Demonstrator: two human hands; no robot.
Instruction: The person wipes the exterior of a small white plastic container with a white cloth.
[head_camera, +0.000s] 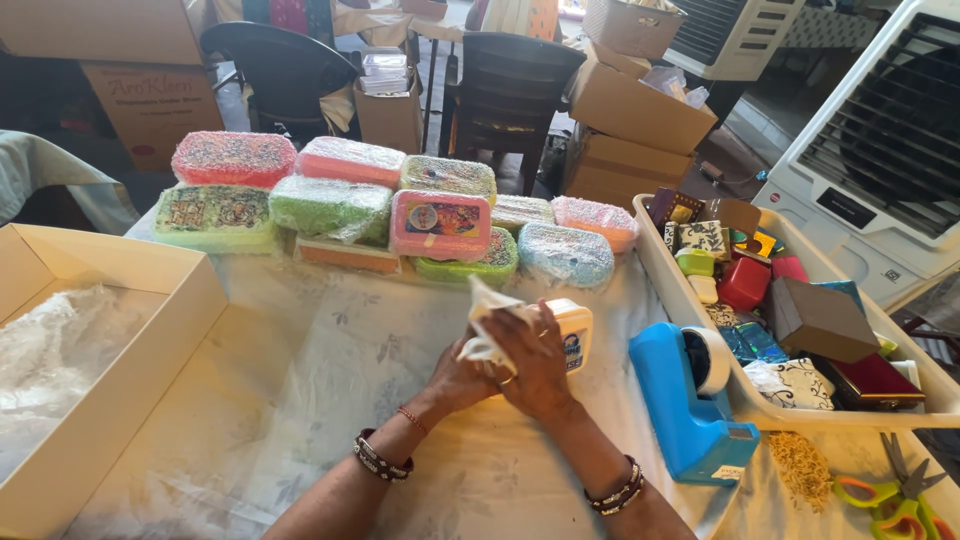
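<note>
Both my hands meet over the middle of the table. My right hand is wrapped around a small white bottle with a blue label. My left hand presses a crumpled white cloth or paper against the bottle; its fingers are partly hidden by the right hand. Both wrists wear beaded bracelets. Beyond the hands lies a row of wrapped, colourful lunch boxes, stacked in two layers.
A large open cardboard box with clear plastic inside stands at the left. A blue tape dispenser sits at the right, beside a white tray of small gift boxes. Green-handled scissors lie at the bottom right. Chairs, cartons and air coolers stand behind.
</note>
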